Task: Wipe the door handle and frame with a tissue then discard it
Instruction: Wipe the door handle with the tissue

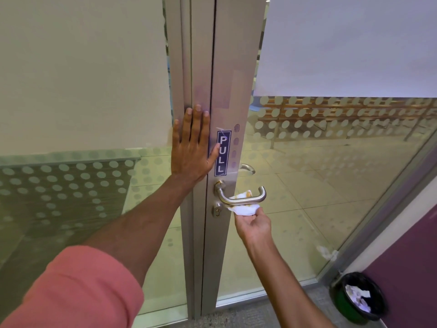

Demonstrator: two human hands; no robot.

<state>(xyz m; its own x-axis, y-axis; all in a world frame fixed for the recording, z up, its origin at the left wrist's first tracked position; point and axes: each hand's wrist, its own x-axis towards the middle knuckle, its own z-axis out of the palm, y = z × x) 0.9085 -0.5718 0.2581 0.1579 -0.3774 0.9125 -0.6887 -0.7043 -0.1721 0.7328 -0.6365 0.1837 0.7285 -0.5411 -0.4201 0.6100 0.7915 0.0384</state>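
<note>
A steel lever door handle (238,198) juts from the grey metal door frame (233,79) of a glass door. My right hand (253,227) pinches a white tissue (244,210) with brownish stains, pressed against the underside of the handle; part of the tissue shows behind the lever. My left hand (192,145) lies flat, fingers spread, on the frame just above the handle, beside a blue PULL sticker (223,153). A keyhole (217,210) sits below the handle's base.
A black bin (360,298) with a green liner and crumpled paper inside stands on the floor at lower right, against a purple wall (406,261). A scrap of white paper (327,253) lies by the glass base. Frosted dotted glass panels flank the frame.
</note>
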